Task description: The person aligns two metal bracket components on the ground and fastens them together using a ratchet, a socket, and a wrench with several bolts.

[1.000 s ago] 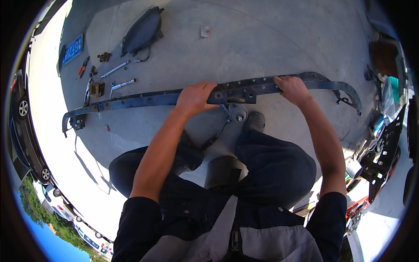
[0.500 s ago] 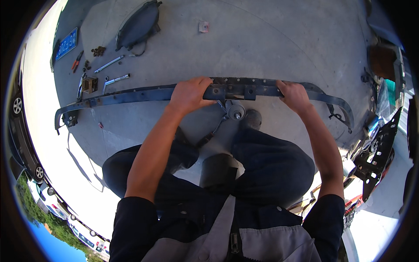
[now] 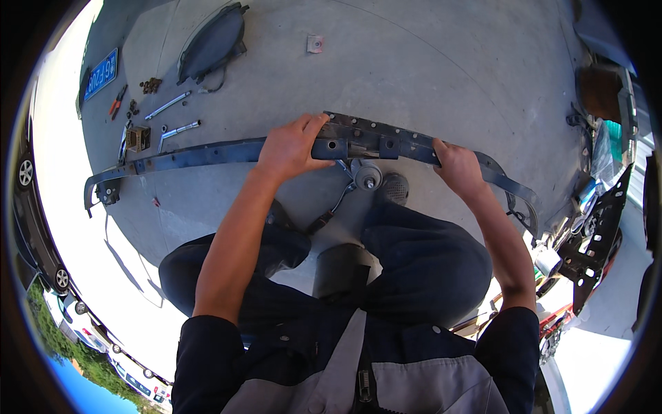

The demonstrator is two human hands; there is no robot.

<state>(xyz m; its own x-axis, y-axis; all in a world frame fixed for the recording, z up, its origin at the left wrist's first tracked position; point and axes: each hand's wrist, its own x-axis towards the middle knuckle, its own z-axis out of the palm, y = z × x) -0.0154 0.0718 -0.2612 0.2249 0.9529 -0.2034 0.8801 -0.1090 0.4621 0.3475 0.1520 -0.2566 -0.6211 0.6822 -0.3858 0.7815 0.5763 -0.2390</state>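
A long dark metal bar (image 3: 207,153), with bolt holes and curved ends, spans the view crosswise above my knees. My left hand (image 3: 289,146) is closed on its middle section, just left of a bracket with holes. Toward the bar's right part, my right hand (image 3: 455,164) grips it too, slightly lower in the picture. Beneath the middle, a grey round metal part (image 3: 367,176) with a central stud sits beside my shoe (image 3: 396,188). A tool with a black handle (image 3: 321,221) lies by it; its upper end is partly hidden by the bar.
On the concrete floor lie wrenches (image 3: 167,105), pliers (image 3: 117,101), rusty nuts (image 3: 150,85), a small box (image 3: 138,139), a blue plate (image 3: 101,74), a dark curved panel (image 3: 214,43) and a small packet (image 3: 314,43). Metal parts (image 3: 596,234) crowd the right; cars (image 3: 34,221) stand left.
The bar's right end has swung down toward me and leftward, with my right hand moving lower. My left hand has shifted left and slightly up, still on the bar.
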